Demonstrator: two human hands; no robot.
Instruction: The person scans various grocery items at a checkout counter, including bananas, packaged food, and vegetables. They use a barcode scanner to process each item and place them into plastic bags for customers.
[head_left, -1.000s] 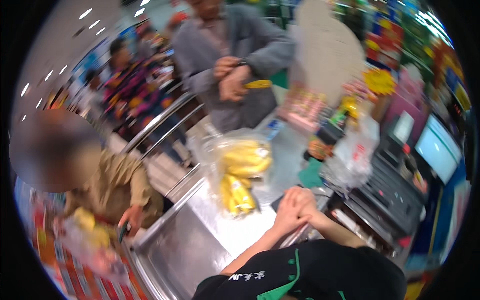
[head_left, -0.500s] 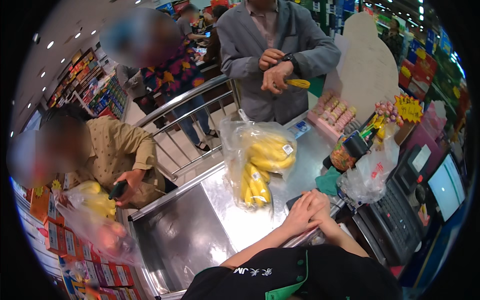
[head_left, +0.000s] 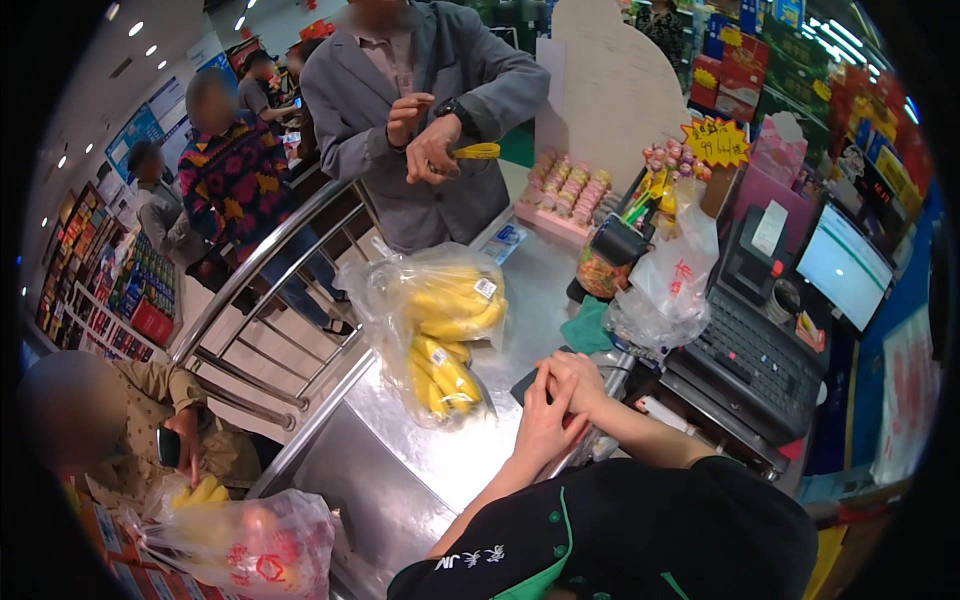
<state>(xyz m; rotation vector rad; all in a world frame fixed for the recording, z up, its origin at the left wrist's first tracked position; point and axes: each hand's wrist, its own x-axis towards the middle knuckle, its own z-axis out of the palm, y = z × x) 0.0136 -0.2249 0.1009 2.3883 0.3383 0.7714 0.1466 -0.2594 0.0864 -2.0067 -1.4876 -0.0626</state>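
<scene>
My left hand (head_left: 545, 418) and my right hand (head_left: 580, 383) rest against each other at the near edge of the metal counter (head_left: 395, 460). Fingers of both are stretched out and partly overlap, and neither holds anything I can see. Just beyond them lies a dark flat device (head_left: 523, 388), partly covered. To its left, a clear plastic bag (head_left: 375, 285) holds yellow bananas (head_left: 440, 372) with white stickers. A green cloth (head_left: 588, 325) sits near my right hand.
Across the counter a person in a grey jacket (head_left: 430, 75) holds a yellow strap. At lower left, a person in beige (head_left: 150, 400) holds a phone beside a fruit bag (head_left: 265, 545). A keyboard (head_left: 755, 365) and screen (head_left: 845, 262) stand right; a metal railing (head_left: 270, 245) runs beyond.
The view has swung right, so most things sit further left. My fingers have spread from a closer clasp. The beige-clad person's fruit bag has come nearer the counter.
</scene>
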